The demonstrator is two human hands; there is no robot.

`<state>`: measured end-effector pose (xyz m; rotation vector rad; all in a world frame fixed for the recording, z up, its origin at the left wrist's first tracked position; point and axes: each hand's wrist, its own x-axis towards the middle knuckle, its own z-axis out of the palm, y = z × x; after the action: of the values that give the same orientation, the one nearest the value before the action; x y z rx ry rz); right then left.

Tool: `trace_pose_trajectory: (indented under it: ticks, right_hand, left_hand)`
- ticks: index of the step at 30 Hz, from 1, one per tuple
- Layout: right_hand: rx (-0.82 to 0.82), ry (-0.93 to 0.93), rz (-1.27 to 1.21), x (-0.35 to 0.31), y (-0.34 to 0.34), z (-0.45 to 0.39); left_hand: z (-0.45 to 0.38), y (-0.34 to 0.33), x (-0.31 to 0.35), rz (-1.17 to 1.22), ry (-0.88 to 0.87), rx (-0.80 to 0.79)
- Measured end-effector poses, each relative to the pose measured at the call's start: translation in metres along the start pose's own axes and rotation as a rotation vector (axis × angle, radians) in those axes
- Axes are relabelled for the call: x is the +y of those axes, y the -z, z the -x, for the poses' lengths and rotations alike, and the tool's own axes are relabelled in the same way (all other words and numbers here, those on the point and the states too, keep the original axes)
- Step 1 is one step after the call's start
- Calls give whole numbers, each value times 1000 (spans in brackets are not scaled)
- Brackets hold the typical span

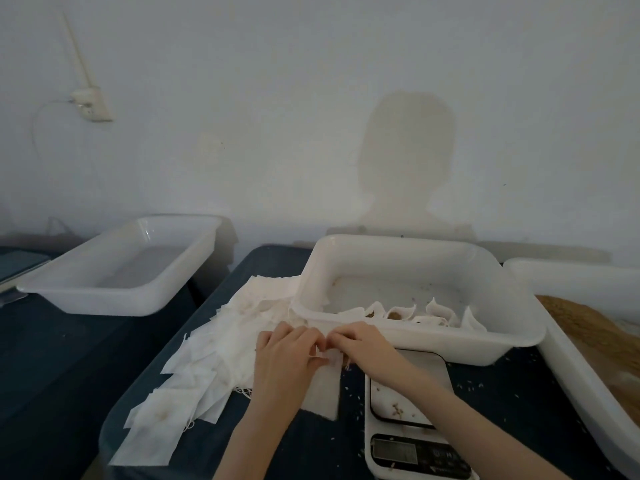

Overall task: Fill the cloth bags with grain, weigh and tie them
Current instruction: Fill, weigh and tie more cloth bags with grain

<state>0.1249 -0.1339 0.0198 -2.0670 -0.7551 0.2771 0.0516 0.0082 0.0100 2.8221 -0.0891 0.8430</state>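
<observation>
My left hand [284, 355] and my right hand [360, 344] meet over a white cloth bag [323, 389] that lies flat on the dark table, and both pinch its top edge. A heap of empty white cloth bags [207, 348] spreads to the left of my hands. The kitchen scale [408, 407] stands just right of the bag, a few grains on its plate, under my right forearm. Behind my hands a white tub [429, 337] holds several filled, open bags [398, 311]. Brown grain [581, 323] fills a tray at the right edge.
An empty white tub [104, 296] sits at the back left on another dark surface. The grain tray's white rim [588, 386] runs along the right side. Loose grains are scattered on the table around the scale. The wall stands close behind the tubs.
</observation>
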Motion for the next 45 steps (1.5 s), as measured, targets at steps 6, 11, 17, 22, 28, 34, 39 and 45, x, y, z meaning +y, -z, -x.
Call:
trace_pose_trajectory:
  ticks: [6,11,17,22,28,34,39,45]
  right_hand:
    - [-128,-208,-237,0,10,1]
    - [-211,-261,-249,7,21,10]
    - [-44,-191,80,17,33,18]
    - [42,42,495,13,29,24]
    - [3,-27,577,15,44,29]
    - [-138,-75,591,20,61,36]
    - [-243,-143,537,23,74,48]
    - [-268,-148,600,32,87,56]
  left_hand:
    - [-2,5,11,-159,-73,22]
    - [-7,4,22,-71,-148,11]
    - [-13,5,28,-12,-193,-219]
    - [-17,1,38,55,-240,-333]
    - [-23,-3,47,65,-234,-267]
    - [-25,-10,65,76,-310,-161]
    - [-33,-19,74,121,-341,-227]
    - [-40,-26,84,211,-358,-285]
